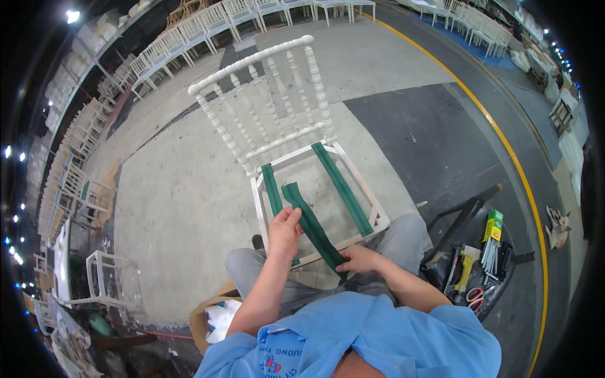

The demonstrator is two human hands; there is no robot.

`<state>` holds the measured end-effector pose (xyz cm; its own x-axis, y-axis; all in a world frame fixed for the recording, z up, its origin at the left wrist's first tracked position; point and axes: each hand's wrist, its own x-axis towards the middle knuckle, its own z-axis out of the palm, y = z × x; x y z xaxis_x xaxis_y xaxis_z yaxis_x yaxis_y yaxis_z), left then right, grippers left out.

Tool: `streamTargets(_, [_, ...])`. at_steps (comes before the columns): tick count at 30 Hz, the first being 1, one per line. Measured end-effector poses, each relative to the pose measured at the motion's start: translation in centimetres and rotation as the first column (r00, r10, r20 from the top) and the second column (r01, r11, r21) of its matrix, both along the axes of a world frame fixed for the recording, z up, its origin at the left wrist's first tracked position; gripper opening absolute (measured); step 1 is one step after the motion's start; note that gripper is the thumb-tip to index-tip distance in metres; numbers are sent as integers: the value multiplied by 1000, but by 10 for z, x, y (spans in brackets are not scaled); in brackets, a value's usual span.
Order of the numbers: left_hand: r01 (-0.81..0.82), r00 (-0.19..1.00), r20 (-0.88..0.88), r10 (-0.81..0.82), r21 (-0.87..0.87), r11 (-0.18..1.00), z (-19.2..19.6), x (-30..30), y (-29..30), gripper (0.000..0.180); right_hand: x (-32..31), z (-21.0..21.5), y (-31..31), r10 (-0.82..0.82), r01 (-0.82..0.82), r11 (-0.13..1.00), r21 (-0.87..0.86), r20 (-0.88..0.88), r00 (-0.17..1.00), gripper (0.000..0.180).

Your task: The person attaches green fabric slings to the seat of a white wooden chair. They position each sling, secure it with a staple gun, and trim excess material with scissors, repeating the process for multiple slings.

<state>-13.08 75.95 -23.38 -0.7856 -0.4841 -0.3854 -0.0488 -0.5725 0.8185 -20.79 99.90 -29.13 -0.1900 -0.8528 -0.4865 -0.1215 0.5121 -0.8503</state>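
A white chair frame (259, 217) with a turned-spindle back stands before my knees, its seat open. Two green webbing straps run across that seat from back to front: a right strap (343, 189) and a left strap (272, 189), whose front part my left arm partly hides. Between them hangs a loose green webbing strap (313, 230). My left hand (287, 228) pinches it near the upper part, leaving a short end sticking up. Lower down, close to my lap, my right hand (360, 259) grips the same strap, and its tail drops below.
At my right a black stool or chair (498, 296) carries red-handled scissors (474, 297), a yellow-handled tool (466, 269), grey sticks (490, 257) and a green box (493, 225). A cardboard box (200, 318) stands left. Rows of white chairs (189, 34) line the hall; a dog (557, 228) lies far right.
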Motion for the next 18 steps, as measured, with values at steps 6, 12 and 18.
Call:
streamTargets(6, [7, 992, 126, 27, -262, 965, -21, -17, 21, 7, -41, 22, -38, -327, 402, 841, -362, 250, 911, 52])
streamTargets(12, [157, 963, 250, -98, -228, 961, -85, -33, 38, 8, -75, -19, -75, -596, 601, 744, -293, 115, 794, 16])
streamTargets(18, [228, 902, 381, -201, -25, 973, -80, -44, 32, 9, -92, -42, -85, -548, 586, 806, -83, 269, 792, 16])
